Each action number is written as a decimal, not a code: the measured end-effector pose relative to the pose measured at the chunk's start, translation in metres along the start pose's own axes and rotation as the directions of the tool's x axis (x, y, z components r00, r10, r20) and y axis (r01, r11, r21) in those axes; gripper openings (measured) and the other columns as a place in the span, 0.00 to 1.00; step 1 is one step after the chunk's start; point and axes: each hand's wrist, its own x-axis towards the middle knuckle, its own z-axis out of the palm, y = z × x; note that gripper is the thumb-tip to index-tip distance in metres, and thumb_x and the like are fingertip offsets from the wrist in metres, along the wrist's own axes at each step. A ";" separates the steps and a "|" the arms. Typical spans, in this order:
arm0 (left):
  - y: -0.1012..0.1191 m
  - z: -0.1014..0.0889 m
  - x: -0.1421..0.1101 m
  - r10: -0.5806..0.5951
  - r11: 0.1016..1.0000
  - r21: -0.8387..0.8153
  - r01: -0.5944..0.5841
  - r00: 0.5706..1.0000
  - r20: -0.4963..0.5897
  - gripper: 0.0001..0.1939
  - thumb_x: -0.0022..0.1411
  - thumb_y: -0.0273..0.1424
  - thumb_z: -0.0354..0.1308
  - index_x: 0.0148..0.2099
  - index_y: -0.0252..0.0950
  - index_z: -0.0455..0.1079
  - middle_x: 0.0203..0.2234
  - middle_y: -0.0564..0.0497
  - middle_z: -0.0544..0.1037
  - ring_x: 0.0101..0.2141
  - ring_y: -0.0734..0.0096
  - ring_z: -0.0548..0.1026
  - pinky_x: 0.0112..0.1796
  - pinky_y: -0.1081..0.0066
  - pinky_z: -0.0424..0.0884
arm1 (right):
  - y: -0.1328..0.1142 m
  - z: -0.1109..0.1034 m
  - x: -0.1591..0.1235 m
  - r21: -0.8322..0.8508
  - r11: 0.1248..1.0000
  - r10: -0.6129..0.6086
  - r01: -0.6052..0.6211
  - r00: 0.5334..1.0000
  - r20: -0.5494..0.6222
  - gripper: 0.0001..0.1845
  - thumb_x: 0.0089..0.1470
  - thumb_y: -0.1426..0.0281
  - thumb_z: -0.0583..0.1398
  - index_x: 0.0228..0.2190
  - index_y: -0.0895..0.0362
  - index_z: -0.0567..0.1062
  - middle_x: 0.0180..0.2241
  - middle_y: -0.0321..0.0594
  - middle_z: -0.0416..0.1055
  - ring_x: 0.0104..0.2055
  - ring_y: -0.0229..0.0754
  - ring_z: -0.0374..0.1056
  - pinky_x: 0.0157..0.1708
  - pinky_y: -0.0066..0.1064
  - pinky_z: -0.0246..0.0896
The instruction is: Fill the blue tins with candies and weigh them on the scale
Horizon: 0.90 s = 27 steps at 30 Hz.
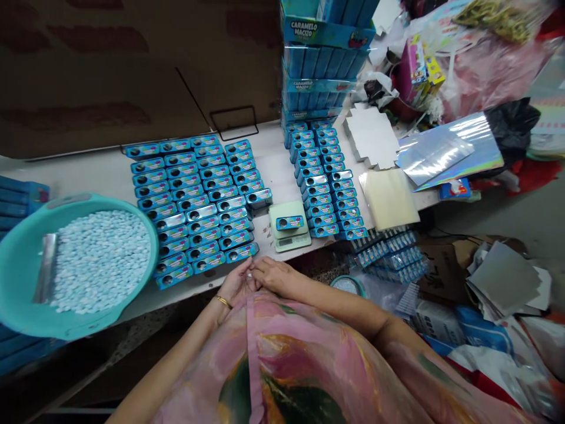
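My left hand [236, 284] and my right hand [274, 275] meet at the table's front edge, close to my body. Fingers of both are curled together, with a tiny pale spot between them that I cannot make out. Just beyond them lie rows of small blue candy tins [205, 262], each with a dark round spot on its top. A pale green scale [292, 242] stands beyond my right hand, and a single blue tin [289, 222] rests on it. At the left, a turquoise basin [150, 247] holds light blue candies [103, 259] and a metal scoop [46, 268].
More tins [320, 203] stand in columns right of the scale. Behind them rise stacked display boxes [326, 65]. White cardboard cutouts [373, 135], cream sheets [391, 199] and shiny film [450, 150] lie at right. A large cardboard box [132, 70] blocks the back.
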 end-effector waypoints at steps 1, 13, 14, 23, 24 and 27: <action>0.000 0.002 0.002 0.010 1.000 -0.014 -0.010 1.000 0.016 0.12 0.59 0.29 0.45 0.37 0.31 0.68 0.18 0.50 0.71 0.23 0.70 0.73 0.29 0.69 0.72 | 0.003 0.000 -0.001 0.025 1.000 0.007 -0.006 1.000 -0.026 0.10 0.53 0.73 0.52 0.39 0.60 0.65 0.39 0.42 0.64 0.42 0.40 0.58 0.37 0.29 0.59; 0.014 0.039 0.017 0.147 0.989 0.015 -0.149 0.985 0.091 0.13 0.58 0.26 0.46 0.40 0.23 0.68 0.33 0.37 0.75 0.40 0.62 0.72 0.40 0.68 0.69 | 0.086 -0.041 0.006 0.157 0.932 0.360 -0.325 0.874 -0.326 0.12 0.52 0.76 0.51 0.37 0.58 0.71 0.38 0.43 0.68 0.42 0.38 0.63 0.43 0.30 0.58; 0.014 0.038 0.016 0.149 0.988 0.012 -0.151 0.985 0.088 0.13 0.58 0.26 0.46 0.39 0.23 0.68 0.34 0.37 0.75 0.40 0.63 0.72 0.40 0.68 0.69 | 0.090 -0.040 0.007 0.135 0.933 0.360 -0.334 0.878 -0.315 0.13 0.52 0.76 0.51 0.38 0.58 0.71 0.40 0.43 0.68 0.42 0.38 0.63 0.43 0.30 0.58; 0.006 0.024 0.006 0.094 0.992 -0.095 -0.085 0.991 0.096 0.17 0.61 0.31 0.41 0.44 0.26 0.66 0.26 0.44 0.75 0.28 0.72 0.74 0.33 0.72 0.70 | 0.023 -0.012 -0.004 -0.017 0.999 0.044 -0.048 0.979 -0.197 0.14 0.54 0.73 0.51 0.43 0.60 0.66 0.42 0.46 0.65 0.43 0.41 0.60 0.42 0.34 0.59; 0.005 0.022 0.005 0.075 0.993 -0.097 -0.066 0.992 0.099 0.19 0.62 0.33 0.40 0.46 0.26 0.65 0.26 0.45 0.75 0.27 0.73 0.73 0.31 0.74 0.70 | 0.014 -0.008 -0.003 -0.050 0.999 0.013 -0.020 0.989 -0.146 0.15 0.53 0.73 0.52 0.44 0.60 0.65 0.43 0.46 0.65 0.43 0.42 0.60 0.41 0.35 0.59; 0.003 0.012 -0.001 0.040 0.997 -0.069 -0.033 0.994 0.105 0.22 0.62 0.36 0.38 0.50 0.28 0.62 0.29 0.45 0.75 0.26 0.74 0.73 0.27 0.74 0.70 | 0.002 0.003 0.000 -0.100 0.995 -0.028 0.024 0.999 -0.047 0.12 0.53 0.74 0.53 0.41 0.61 0.65 0.41 0.44 0.64 0.42 0.41 0.59 0.40 0.34 0.59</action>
